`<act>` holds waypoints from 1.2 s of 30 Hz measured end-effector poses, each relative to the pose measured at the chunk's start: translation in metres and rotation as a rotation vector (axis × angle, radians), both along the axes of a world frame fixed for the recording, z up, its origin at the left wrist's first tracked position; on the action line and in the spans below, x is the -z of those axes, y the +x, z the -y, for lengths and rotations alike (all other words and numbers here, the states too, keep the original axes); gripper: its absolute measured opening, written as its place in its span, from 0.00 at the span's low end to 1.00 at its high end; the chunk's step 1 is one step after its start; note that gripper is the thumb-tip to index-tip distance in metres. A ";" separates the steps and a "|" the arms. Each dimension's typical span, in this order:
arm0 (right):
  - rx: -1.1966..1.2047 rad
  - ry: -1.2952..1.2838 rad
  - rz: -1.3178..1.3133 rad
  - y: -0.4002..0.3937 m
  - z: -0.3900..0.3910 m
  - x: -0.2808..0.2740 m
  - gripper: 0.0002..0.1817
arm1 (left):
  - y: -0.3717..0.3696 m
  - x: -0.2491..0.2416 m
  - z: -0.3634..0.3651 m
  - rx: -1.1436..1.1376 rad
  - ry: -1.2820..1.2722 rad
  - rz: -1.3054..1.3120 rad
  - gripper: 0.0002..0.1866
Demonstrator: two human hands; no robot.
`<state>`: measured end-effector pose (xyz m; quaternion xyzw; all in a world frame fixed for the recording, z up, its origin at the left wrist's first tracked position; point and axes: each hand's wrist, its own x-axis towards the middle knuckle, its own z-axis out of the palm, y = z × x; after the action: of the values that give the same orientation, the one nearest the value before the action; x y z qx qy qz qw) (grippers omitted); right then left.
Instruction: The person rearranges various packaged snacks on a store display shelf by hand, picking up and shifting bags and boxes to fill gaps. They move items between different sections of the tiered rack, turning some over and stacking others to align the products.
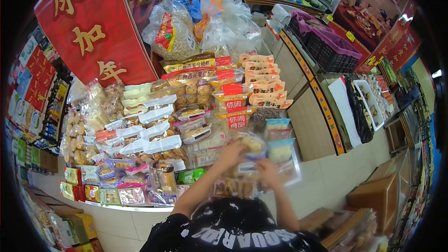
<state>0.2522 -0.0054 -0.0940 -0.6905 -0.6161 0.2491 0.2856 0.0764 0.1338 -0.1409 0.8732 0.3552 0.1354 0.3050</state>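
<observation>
A clear plastic snack pack [252,143] with pale yellow contents is slightly blurred above the front right of the display. My left hand [232,154] grips its left side with bent fingers. At its lower edge, the fingers of my right hand [268,171] are closed on it, partly smeared. Just right of the pack lie bags with blue-edged tops [281,150]. Below my hands is a flat pack of brown pastries [234,188]. Beyond the left hand sits a clear-topped biscuit pack [195,131].
Rows of white-topped biscuit bags [158,130] and orange-topped bags [268,98] cover the display. Big clear sacks [172,30] stand behind. A wooden-sided stand [308,121] borders the right, and a red banner [88,28] rises at the left. Cardboard boxes [378,196] stand lower right.
</observation>
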 end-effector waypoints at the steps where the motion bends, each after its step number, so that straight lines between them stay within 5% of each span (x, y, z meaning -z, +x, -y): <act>1: 0.053 -0.024 -0.023 0.000 0.006 -0.020 0.10 | 0.000 -0.001 -0.001 0.035 0.086 0.035 0.27; 9: 0.377 0.126 -0.070 0.030 0.012 -0.094 0.11 | 0.001 0.033 0.016 0.160 0.410 -0.121 0.39; 15: 0.191 0.331 0.035 0.036 -0.054 -0.034 0.11 | 0.008 0.079 0.024 0.104 0.601 -0.145 0.29; 17: 0.167 0.360 0.101 0.027 -0.071 -0.013 0.11 | -0.001 0.070 0.025 0.194 0.435 -0.010 0.24; 24: 0.021 0.369 0.280 0.045 -0.115 0.049 0.11 | -0.053 -0.020 0.042 0.200 0.474 -0.120 0.25; 27: -0.054 0.320 0.143 0.051 -0.106 0.034 0.11 | -0.078 -0.071 0.038 -0.012 0.380 -0.030 0.22; 29: -0.123 0.226 0.195 0.060 -0.101 0.027 0.11 | -0.088 -0.097 0.028 -0.095 0.044 0.194 0.18; 34: -0.021 0.176 0.012 0.041 -0.076 0.063 0.11 | -0.078 -0.111 -0.004 -0.191 0.100 0.386 0.17; 36: -0.379 -0.010 0.089 0.025 -0.057 0.065 0.11 | -0.061 -0.105 -0.017 -0.216 0.165 0.439 0.17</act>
<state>0.2777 0.0520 -0.1591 -0.5740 -0.7458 0.2706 0.2027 0.0149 0.1506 -0.0360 0.8017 0.3597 0.3819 0.2864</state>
